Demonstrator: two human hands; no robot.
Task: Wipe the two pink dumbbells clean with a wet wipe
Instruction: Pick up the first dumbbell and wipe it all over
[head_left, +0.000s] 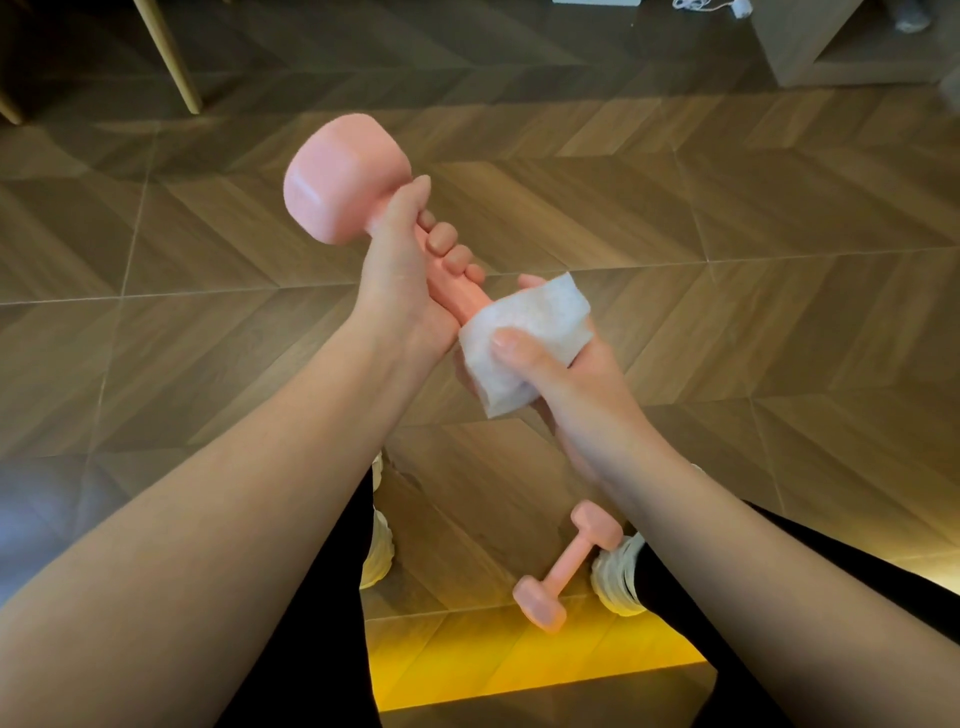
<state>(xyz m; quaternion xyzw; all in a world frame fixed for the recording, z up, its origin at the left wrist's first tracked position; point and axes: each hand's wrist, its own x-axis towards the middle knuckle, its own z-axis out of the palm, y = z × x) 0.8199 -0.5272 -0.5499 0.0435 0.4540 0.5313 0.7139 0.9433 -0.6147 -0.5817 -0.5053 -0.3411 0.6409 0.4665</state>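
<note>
Pink dumbbell, raised (343, 176) — item one of two.

Location: in the air in front of me, tilted, with the upper head up and to the left and the lower head hidden inside the wet wipe (524, 332).

Grip: my left hand (400, 280) is curled round the handle just under the upper head, fingertips showing on the far side. My right hand (566, 379) cups the wipe round the lower head, with the thumb pressing the sheet from the near side.

Step in hand, as I judge it: cleaning the lower head. To do it well I would hold the left hand firm, twist the wipe round the head and cover the end face too. Then I would draw the sheet up the handle — shifting the left hand so the part under its fingers is not missed. Whether the upper head is clean I cannot tell.

Second pink dumbbell (569, 566): lying on the wooden floor (727, 234), just beside my right shoe (615, 577), in neither hand.
</note>
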